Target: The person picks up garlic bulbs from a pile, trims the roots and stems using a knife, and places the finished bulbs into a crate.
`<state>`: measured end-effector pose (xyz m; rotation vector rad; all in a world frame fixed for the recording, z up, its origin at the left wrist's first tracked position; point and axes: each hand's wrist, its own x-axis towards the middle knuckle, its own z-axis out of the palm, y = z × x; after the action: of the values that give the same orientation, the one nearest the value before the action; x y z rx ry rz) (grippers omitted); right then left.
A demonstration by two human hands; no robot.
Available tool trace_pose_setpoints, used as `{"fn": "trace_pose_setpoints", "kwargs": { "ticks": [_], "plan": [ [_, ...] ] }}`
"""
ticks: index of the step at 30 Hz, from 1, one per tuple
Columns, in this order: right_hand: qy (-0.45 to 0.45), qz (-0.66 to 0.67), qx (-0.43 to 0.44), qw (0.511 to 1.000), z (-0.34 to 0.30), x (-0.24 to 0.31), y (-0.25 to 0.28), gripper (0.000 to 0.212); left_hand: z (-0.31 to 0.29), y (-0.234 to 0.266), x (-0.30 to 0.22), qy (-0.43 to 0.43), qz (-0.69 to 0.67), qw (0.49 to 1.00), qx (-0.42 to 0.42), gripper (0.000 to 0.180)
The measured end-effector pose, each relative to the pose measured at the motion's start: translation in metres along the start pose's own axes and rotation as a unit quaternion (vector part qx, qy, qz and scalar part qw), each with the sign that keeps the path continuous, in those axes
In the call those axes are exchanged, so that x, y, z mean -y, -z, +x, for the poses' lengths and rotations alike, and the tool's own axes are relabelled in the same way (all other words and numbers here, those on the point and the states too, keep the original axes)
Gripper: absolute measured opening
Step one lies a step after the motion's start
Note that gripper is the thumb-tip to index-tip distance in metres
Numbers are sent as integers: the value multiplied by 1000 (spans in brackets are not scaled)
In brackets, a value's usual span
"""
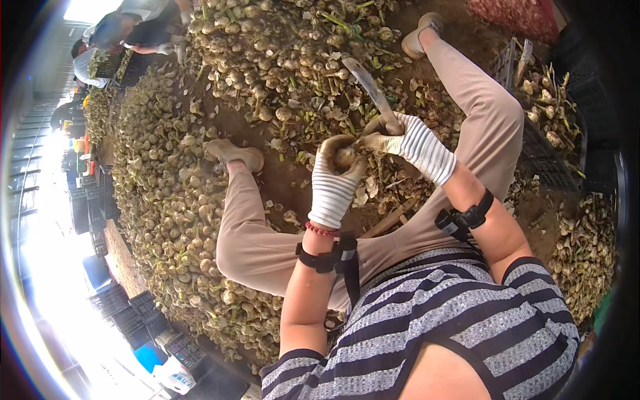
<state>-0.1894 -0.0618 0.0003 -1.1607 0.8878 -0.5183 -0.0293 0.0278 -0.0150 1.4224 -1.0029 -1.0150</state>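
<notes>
My left hand (pixel 333 183), in a striped white glove with a soiled palm, is closed round a garlic bulb (pixel 346 156). Close beside it, my right hand (pixel 415 145), gloved the same way, grips a curved knife (pixel 367 84). The blade points up and away to the left from the top of my right fist. Fingers of the right hand meet the left hand at the bulb, and part of the bulb is hidden by the gloves. Below the hands, cut stems and loose skins are strewn between my legs.
A large heap of garlic (pixel 167 200) spreads along my left, and another pile (pixel 267 53) lies ahead. At right stands a black crate (pixel 550 157) with garlic in it. A red mesh sack (pixel 517 17) sits at the far right. People work at the far left near dark crates.
</notes>
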Motion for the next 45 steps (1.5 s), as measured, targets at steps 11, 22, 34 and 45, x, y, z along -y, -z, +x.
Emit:
{"fn": "trace_pose_setpoints", "kwargs": {
  "ticks": [11,22,34,45],
  "plan": [
    [214,-364,-59,905,-1,3,-20,18,13,1,-6,81,20,988,-130,16],
    [-97,-258,-112,955,49,-69,6,35,34,137,-55,140,341,773,-516,44],
    [-274,-185,-100,938,52,-70,22,66,255,146,218,443,379,797,-155,81],
    [-103,-159,-48,981,38,-76,43,40,145,43,96,177,-484,846,-135,70]
  ]
}}
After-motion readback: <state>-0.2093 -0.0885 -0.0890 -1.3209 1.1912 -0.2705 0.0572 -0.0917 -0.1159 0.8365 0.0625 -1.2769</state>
